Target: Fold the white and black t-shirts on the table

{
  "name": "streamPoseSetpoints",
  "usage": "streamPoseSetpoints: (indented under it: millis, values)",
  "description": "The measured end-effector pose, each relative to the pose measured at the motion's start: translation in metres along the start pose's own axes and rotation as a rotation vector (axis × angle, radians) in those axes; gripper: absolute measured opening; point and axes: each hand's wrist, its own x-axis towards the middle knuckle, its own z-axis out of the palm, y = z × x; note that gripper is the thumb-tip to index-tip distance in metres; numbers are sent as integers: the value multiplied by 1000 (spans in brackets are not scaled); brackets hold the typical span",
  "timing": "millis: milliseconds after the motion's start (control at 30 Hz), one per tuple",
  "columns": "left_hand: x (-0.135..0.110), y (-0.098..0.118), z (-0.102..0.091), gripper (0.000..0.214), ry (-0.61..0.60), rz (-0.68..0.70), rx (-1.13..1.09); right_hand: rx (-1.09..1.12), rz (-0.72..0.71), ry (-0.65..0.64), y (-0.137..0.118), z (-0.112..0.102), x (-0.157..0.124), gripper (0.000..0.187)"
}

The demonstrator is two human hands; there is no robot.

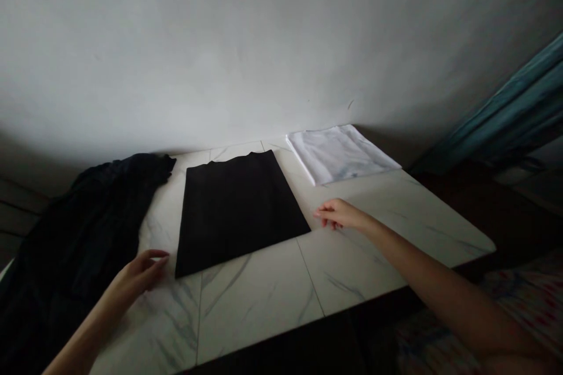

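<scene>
A flat black garment (237, 214), neatly folded into a rectangle, lies in the middle of the white marble table (352, 263). My left hand (139, 273) is at its lower left corner, with the fingers just off the cloth and holding nothing. My right hand (338, 215) rests just beyond its right edge, with loosely curled fingers on or just over the marble, also empty. A crumpled dark garment (92, 228) spills over the table's left side. A folded white cloth (341, 155) lies at the back right.
A plain white wall (220, 53) rises behind the table's far edge. A teal curtain (505, 111) hangs at the right. Patterned bedding (523, 299) shows below the table's right edge, and the floor area beside the table is dark.
</scene>
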Motion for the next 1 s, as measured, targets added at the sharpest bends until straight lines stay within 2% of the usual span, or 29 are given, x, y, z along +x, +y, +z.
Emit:
streamPoseSetpoints:
  millis: [67, 133, 267, 400, 633, 733, 833, 933, 1000]
  values:
    - [-17, -1, -3, 62, -159, -134, -91, 130, 63, -22, 12, 7, -24, 26]
    - [-29, 9, 1, 61, -211, -161, -156, 207, 72, 5, 13, 16, -34, 26]
    - [-43, 35, 10, 61, -142, -120, -249, 236, 68, 37, -1, 33, -31, 27]
    - [-48, 38, 18, 58, -31, -61, -307, 267, 57, 92, -8, 40, -28, 28]
    - [-44, 21, 30, 57, -141, -121, -286, 278, 100, 40, -9, 43, -28, 30]
    - [-41, 22, 31, 59, -156, -158, -272, 248, 129, 19, -10, 44, -26, 32]
    - [-39, 27, 30, 63, -170, -173, -260, 261, 114, 63, -13, 44, -25, 31]
    - [-38, 30, 28, 63, -162, -143, -259, 291, 114, 80, -16, 43, -25, 30]
    - [-37, 30, 28, 62, -146, -102, -261, 290, 130, 34, -18, 42, -25, 31]
